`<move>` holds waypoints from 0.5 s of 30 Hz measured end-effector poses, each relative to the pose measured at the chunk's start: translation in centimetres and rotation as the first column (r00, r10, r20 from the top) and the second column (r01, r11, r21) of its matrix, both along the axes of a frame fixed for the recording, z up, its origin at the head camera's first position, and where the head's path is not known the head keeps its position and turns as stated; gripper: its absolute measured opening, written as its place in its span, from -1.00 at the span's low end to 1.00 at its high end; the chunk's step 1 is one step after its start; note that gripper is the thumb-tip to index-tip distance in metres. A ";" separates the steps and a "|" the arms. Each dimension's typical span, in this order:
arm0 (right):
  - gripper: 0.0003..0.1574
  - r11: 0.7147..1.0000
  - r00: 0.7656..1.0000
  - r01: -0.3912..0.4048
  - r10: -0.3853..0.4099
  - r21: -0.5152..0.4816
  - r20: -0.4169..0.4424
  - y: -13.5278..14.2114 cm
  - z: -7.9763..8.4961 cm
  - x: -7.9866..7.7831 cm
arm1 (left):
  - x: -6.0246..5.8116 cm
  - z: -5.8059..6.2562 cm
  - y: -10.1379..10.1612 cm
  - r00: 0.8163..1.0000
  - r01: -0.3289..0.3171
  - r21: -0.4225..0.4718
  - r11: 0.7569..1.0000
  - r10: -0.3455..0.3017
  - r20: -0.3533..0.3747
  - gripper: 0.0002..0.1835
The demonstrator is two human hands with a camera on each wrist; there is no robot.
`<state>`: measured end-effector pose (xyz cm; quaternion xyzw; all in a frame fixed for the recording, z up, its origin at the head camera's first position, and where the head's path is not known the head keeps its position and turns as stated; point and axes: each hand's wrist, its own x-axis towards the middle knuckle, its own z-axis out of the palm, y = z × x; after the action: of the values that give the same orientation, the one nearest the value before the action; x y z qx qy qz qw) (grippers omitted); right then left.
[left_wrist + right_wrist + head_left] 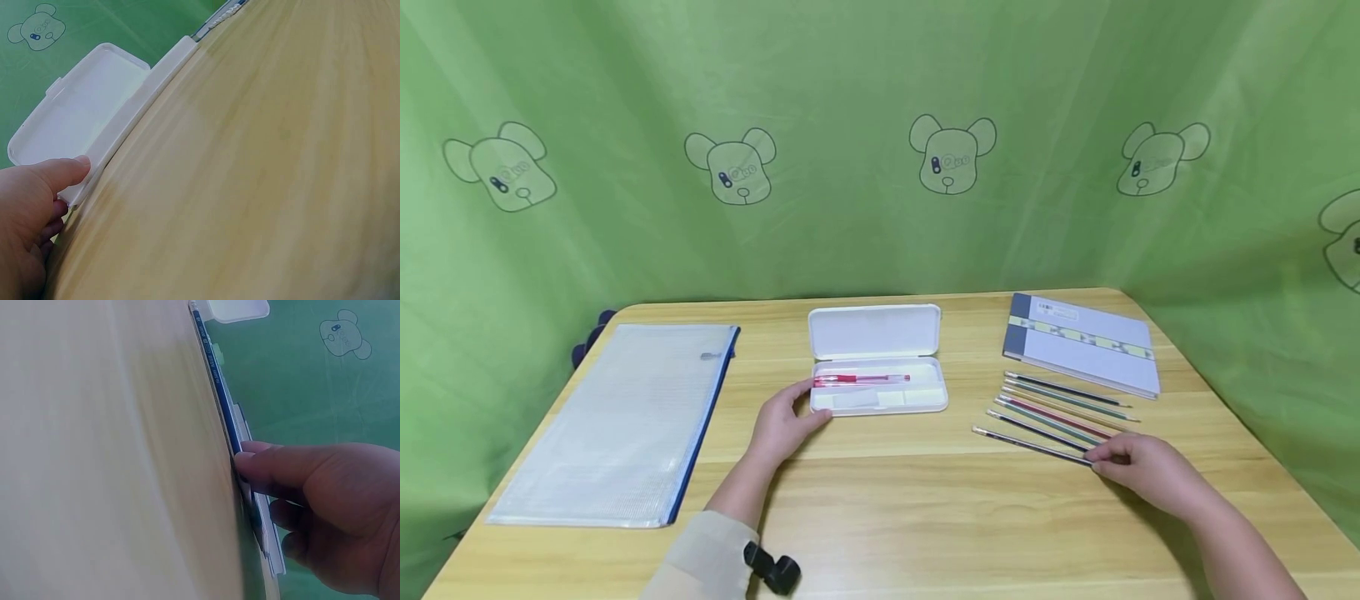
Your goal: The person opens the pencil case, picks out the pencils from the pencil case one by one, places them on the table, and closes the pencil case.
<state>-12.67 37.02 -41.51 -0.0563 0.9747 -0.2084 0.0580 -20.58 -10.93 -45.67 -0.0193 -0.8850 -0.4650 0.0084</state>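
Observation:
A white pencil case [925, 398] stands with its lid raised on the middle of the table, a red pen [857, 378] and a small white block [856, 398] inside. My left hand [781, 423] grips the case's left end, thumb on its front wall [125, 119] and fingers around the end. At the right, my right hand [1150, 471] pinches the nearest dark pencil [1030, 444] close to its point, between thumb and forefinger. Dark blue shows along this pencil [215, 378] in the right wrist view. Beyond it, several other pencils [1060, 407] lie side by side in a slanted row.
A grey-blue notebook [1090, 340] lies behind the pencils at the back right. On the left side of the wooden table [910, 517] rests a translucent zip pouch [617, 425] with a blue edge. A green curtain [850, 233] hangs behind the table.

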 end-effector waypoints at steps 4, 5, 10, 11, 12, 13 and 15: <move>-0.89 1.000 1.000 -0.003 0.003 0.013 -0.002 0.0 0.0 -0.1 | 0.0 0.0 0.0 1.000 -0.001 -0.001 1.000 0.001 0.002 -0.32; -0.89 1.000 1.000 -0.005 0.005 0.015 -0.003 0.0 0.0 -0.1 | 0.0 0.0 0.0 1.000 0.000 0.000 1.000 0.000 0.000 -0.32; -0.87 1.000 1.000 -0.005 0.005 0.022 -0.002 0.0 0.0 -0.2 | -0.1 -0.1 0.0 1.000 0.005 -0.001 1.000 -0.005 -0.007 -0.32; -0.86 1.000 1.000 -0.001 0.001 0.021 0.003 -0.1 0.1 -0.2 | -0.1 -0.1 0.0 1.000 0.006 -0.001 1.000 -0.006 -0.009 -0.32; -0.85 1.000 1.000 0.003 -0.003 0.020 0.004 -0.1 0.1 -0.1 | -0.1 -0.1 0.0 1.000 0.007 0.000 1.000 -0.007 -0.011 -0.32; -0.84 1.000 1.000 0.005 -0.005 0.014 0.004 -0.1 0.2 -0.1 | -0.1 -0.1 0.0 1.000 0.008 0.001 1.000 -0.008 -0.012 -0.32; -0.80 1.000 1.000 0.006 -0.006 -0.005 0.007 -0.3 0.3 -0.1 | -0.1 -0.1 0.0 1.000 0.008 0.005 1.000 -0.008 -0.011 -0.32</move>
<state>-12.74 36.76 -41.21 -0.0530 0.9742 -0.2110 0.0608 -20.71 -10.97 -45.75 -0.0253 -0.8837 -0.4673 0.0113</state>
